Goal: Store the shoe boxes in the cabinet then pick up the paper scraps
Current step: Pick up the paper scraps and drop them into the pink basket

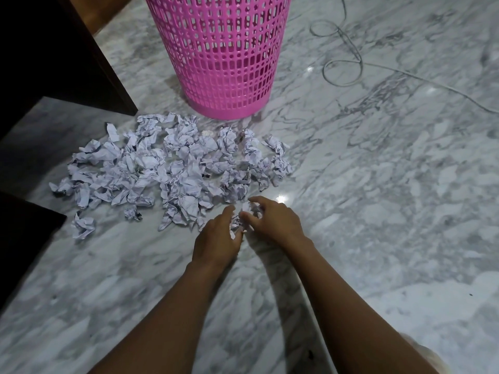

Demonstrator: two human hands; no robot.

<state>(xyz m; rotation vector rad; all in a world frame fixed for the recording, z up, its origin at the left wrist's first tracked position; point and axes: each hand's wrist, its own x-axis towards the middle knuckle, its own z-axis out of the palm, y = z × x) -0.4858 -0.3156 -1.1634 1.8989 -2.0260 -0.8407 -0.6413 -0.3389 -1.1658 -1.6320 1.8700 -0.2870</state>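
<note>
Several crumpled white paper scraps lie in a wide heap on the marble floor, in front of a pink plastic mesh basket. At the heap's near right edge my left hand and my right hand meet around a few crumpled scraps. Both hands have their fingers curled onto these scraps from either side. No shoe boxes are in view.
Dark wooden furniture stands at the left, with another dark edge lower left. A thin looped cable lies on the floor at the upper right. Bare marble floor stretches to the right and toward me.
</note>
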